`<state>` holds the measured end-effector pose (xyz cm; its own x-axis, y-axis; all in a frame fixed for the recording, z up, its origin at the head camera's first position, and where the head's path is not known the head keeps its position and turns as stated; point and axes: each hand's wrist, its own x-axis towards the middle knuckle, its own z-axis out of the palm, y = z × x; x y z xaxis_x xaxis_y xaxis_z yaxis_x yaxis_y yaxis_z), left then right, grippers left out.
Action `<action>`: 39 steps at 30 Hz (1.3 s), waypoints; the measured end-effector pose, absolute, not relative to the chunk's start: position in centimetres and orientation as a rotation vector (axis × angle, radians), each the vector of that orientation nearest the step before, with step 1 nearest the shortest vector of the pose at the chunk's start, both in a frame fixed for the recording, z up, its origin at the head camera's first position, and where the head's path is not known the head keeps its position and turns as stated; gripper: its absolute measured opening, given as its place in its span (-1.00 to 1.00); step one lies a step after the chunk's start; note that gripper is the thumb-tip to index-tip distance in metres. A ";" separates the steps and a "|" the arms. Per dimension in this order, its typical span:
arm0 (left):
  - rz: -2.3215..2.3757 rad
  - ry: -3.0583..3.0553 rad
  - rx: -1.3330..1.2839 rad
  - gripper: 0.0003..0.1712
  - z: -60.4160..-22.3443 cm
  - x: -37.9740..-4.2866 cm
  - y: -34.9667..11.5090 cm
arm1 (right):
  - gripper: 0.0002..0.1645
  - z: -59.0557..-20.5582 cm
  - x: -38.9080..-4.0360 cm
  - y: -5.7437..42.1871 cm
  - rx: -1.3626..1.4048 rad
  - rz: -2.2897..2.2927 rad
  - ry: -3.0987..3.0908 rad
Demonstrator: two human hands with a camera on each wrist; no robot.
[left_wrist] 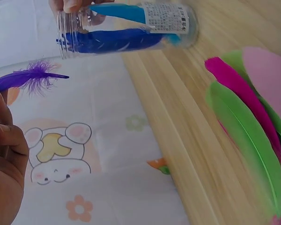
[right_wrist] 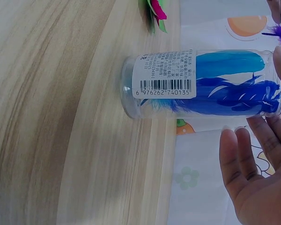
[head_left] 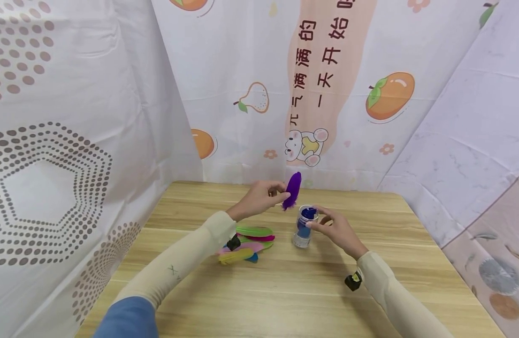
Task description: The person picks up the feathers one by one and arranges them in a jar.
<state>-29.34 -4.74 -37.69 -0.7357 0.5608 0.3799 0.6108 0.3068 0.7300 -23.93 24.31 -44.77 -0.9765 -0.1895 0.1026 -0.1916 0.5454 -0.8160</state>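
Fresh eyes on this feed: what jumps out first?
Probably the vivid purple feather, held up in the left hand's grip. Next, the clear jar of blue feathers, in the right hand's grip. Then the bright feather pile on the table, left of the jar.

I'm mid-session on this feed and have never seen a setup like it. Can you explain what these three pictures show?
There is no machine here: a person works with two bare hands. The head picture comes from a camera on the person's head, looking forward and down. The other two come from cameras on the wrists; the jar looks sideways there because those views are turned.

On the wooden table lies a loose pile of colourful feathers, including green, pink and yellow ones. The left hand pinches a purple feather in the air. The right hand holds a clear jar near its rim. Blue feathers are inside it. A patterned cloth hangs behind.
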 end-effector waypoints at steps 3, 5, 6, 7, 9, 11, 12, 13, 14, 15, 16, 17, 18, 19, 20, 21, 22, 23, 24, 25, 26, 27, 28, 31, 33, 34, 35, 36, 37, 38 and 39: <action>-1.436 -2.496 -1.133 -0.78 -37.5 -29.2 -4.2 | -0.05 -44.7 -23.8 24.3 0.338 1.450 -2.768; -1.442 -2.490 -1.144 -0.76 -37.5 -29.2 -3.7 | -0.06 -44.6 -23.8 24.2 0.332 1.456 -2.764; -1.443 -2.486 -1.149 -0.76 -37.4 -29.1 -3.5 | -0.06 -44.6 -23.8 24.2 0.334 1.455 -2.765; -1.449 -2.480 -1.158 -0.75 -37.4 -29.1 -3.3 | -0.06 -44.6 -23.7 24.2 0.336 1.453 -2.765; -1.467 -2.468 -1.177 -0.73 -37.5 -29.2 -2.9 | -0.07 -44.6 -23.7 24.2 0.331 1.455 -2.764; -1.488 -2.454 -1.196 -0.73 -37.7 -29.4 -2.5 | -0.07 -44.6 -23.7 24.2 0.324 1.459 -2.764; -1.497 -2.447 -1.203 -0.73 -37.8 -29.4 -2.3 | -0.07 -44.6 -23.7 24.2 0.322 1.460 -2.764; -1.503 -2.442 -1.208 -0.73 -37.9 -29.5 -2.1 | -0.07 -44.6 -23.8 24.2 0.327 1.458 -2.768; -1.505 -2.438 -1.207 -0.74 -38.0 -29.5 -2.0 | -0.07 -44.6 -23.8 24.2 0.327 1.458 -2.768; -1.507 -2.436 -1.205 -0.75 -38.0 -29.5 -1.8 | -0.07 -44.7 -23.8 24.2 0.327 1.459 -2.767; -1.507 -2.434 -1.203 -0.75 -38.0 -29.5 -1.7 | -0.08 -44.7 -23.8 24.2 0.328 1.463 -2.765; -1.510 -2.432 -1.201 -0.75 -38.0 -29.5 -1.5 | -0.08 -44.7 -23.9 24.2 0.332 1.460 -2.766; -1.508 -2.429 -1.203 -0.75 -38.1 -29.4 -1.4 | -0.09 -44.8 -23.9 24.2 0.338 1.458 -2.766; -1.510 -2.429 -1.203 -0.76 -38.1 -29.4 -1.3 | -0.09 -44.8 -23.9 24.3 0.345 1.456 -2.767; -1.510 -2.431 -1.203 -0.76 -38.1 -29.4 -1.1 | -0.09 -44.8 -23.9 24.3 0.338 1.460 -2.763; -1.514 -2.431 -1.204 -0.76 -38.1 -29.4 -1.0 | -0.09 -44.8 -23.9 24.3 0.335 1.462 -2.761; -1.516 -2.432 -1.206 -0.76 -38.2 -29.4 -0.9 | -0.09 -44.8 -23.9 24.3 0.334 1.464 -2.760; -1.520 -2.431 -1.208 -0.77 -38.2 -29.3 -0.8 | -0.09 -44.8 -23.9 24.3 0.335 1.460 -2.763; -1.520 -2.432 -1.208 -0.77 -38.2 -29.3 -0.7 | -0.09 -44.8 -23.9 24.3 0.333 1.459 -2.763; -1.521 -2.434 -1.207 -0.79 -38.2 -29.3 -0.6 | -0.09 -44.8 -23.9 24.3 0.331 1.458 -2.764; -1.522 -2.432 -1.208 -0.79 -38.1 -29.3 -0.5 | -0.09 -44.8 -23.9 24.2 0.324 1.460 -2.762; -1.523 -2.429 -1.210 -0.79 -38.1 -29.2 -0.5 | -0.08 -44.7 -23.9 24.2 0.326 1.459 -2.763; -1.525 -2.426 -1.211 -0.80 -38.0 -29.2 -0.4 | -0.08 -44.7 -23.9 24.2 0.326 1.459 -2.762; -1.532 -2.411 -1.222 -0.80 -37.9 -29.2 -0.2 | -0.06 -44.7 -24.0 24.2 0.329 1.452 -2.762; -1.534 -2.402 -1.225 -0.79 -37.8 -29.1 -0.1 | -0.05 -44.7 -24.0 24.2 0.330 1.450 -2.762; -1.537 -2.400 -1.228 -0.80 -37.8 -29.1 0.0 | -0.04 -44.7 -24.0 24.2 0.332 1.442 -2.764; -1.536 -2.398 -1.232 -0.80 -37.8 -29.0 0.0 | -0.03 -44.7 -23.9 24.3 0.335 1.436 -2.768; -1.534 -2.399 -1.235 -0.81 -37.9 -29.0 0.1 | -0.02 -44.7 -23.9 24.3 0.334 1.433 -2.770; -1.532 -2.406 -1.235 -0.82 -38.0 -28.9 0.2 | -0.01 -44.7 -23.9 24.3 0.333 1.432 -2.770; -1.532 -2.413 -1.236 -0.83 -38.1 -28.9 0.2 | -0.01 -44.7 -23.9 24.2 0.332 1.432 -2.768; -1.527 -2.423 -1.236 -0.84 -38.4 -28.9 0.3 | -0.01 -44.7 -23.9 24.2 0.332 1.427 -2.769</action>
